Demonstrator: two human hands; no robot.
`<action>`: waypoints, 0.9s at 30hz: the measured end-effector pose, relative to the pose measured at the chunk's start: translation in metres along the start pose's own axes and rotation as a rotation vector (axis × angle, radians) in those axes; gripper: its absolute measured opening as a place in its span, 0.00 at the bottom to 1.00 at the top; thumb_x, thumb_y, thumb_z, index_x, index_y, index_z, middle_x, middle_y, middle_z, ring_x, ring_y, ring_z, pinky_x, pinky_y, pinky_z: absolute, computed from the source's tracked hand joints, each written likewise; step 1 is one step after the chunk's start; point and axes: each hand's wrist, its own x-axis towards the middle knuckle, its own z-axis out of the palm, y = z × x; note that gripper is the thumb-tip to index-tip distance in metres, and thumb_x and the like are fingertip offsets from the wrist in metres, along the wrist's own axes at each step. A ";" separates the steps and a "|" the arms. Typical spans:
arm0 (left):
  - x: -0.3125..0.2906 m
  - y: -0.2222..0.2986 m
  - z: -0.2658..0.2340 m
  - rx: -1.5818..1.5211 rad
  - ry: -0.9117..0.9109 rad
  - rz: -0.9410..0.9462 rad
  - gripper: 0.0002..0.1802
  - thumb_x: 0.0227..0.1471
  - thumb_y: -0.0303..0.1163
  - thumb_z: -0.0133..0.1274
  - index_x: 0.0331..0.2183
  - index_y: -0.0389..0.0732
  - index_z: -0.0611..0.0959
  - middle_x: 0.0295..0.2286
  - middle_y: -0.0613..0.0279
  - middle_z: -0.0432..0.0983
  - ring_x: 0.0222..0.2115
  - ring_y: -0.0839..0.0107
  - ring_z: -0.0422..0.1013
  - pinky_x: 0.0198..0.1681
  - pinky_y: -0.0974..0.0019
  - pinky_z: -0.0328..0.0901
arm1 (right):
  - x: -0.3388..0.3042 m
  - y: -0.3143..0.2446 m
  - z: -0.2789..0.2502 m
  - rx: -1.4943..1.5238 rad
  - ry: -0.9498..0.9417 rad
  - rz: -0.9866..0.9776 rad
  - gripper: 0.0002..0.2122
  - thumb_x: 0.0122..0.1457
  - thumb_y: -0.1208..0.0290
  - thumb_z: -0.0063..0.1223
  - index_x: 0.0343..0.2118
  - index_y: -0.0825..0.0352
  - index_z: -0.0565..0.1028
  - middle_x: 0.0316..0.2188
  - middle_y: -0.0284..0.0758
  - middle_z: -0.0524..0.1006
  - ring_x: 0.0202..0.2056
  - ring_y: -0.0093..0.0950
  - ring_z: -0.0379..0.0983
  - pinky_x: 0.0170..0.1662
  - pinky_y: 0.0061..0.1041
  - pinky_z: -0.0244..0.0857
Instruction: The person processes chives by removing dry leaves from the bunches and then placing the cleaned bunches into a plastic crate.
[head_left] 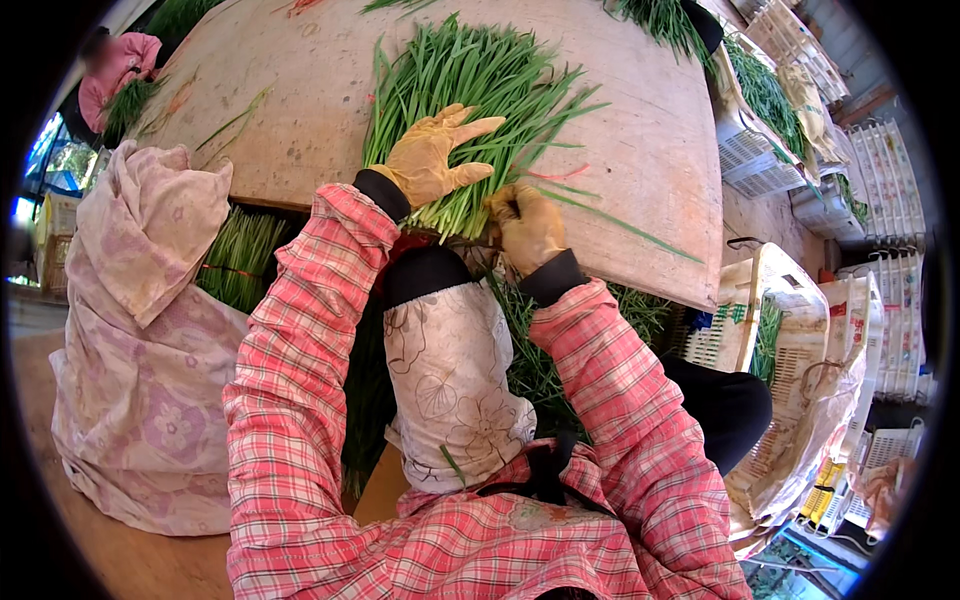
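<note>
A large loose heap of garlic chives (pixel 470 95) lies on the wooden table in front of me, pale stem ends toward me and green leaves pointing away. My left hand (pixel 432 158), in a yellowish glove, rests on the heap's left side with its fingers spread. At the lower right corner of the stem ends, my right hand (pixel 530 225), gloved alike, has its fingers curled in. What sits between those fingertips is hidden. A thin red strip (pixel 562 174) and a few stray leaves (pixel 640 232) lie just right of the heap.
The table's (pixel 650 150) near edge is close to my wrists. Tied chives (pixel 238 262) stand at the left beside a flowered cloth cover (pixel 160 400). White plastic crates (pixel 790 310) crowd the right side, some with greens. Another person (pixel 118 70) sits far left, holding greens.
</note>
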 end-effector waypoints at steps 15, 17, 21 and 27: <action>0.000 -0.001 0.008 0.074 0.042 -0.006 0.36 0.46 0.52 0.53 0.56 0.58 0.64 0.54 0.38 0.57 0.58 0.49 0.50 0.59 0.54 0.47 | -0.008 -0.037 -0.015 -0.604 -0.044 -0.223 0.16 0.48 0.57 0.55 0.25 0.69 0.74 0.24 0.45 0.75 0.27 0.42 0.74 0.29 0.39 0.65; 0.000 -0.002 0.009 0.081 0.050 0.007 0.36 0.45 0.51 0.54 0.56 0.58 0.64 0.54 0.38 0.57 0.58 0.49 0.50 0.59 0.54 0.47 | -0.007 -0.035 -0.010 -0.598 -0.055 -0.165 0.16 0.49 0.57 0.53 0.23 0.69 0.74 0.24 0.45 0.75 0.28 0.43 0.73 0.31 0.40 0.65; 0.001 0.001 0.009 0.064 0.056 0.003 0.36 0.45 0.50 0.54 0.56 0.59 0.64 0.54 0.38 0.57 0.58 0.48 0.50 0.58 0.53 0.48 | -0.005 -0.025 -0.004 -0.550 -0.021 -0.105 0.14 0.50 0.59 0.52 0.24 0.68 0.74 0.24 0.45 0.75 0.29 0.43 0.73 0.31 0.40 0.65; 0.000 0.000 0.008 0.091 0.059 0.009 0.36 0.44 0.51 0.54 0.56 0.59 0.65 0.53 0.38 0.58 0.57 0.49 0.51 0.58 0.53 0.48 | -0.009 -0.018 -0.008 -0.040 -0.050 0.032 0.07 0.52 0.68 0.53 0.26 0.67 0.75 0.23 0.39 0.76 0.25 0.32 0.73 0.29 0.31 0.65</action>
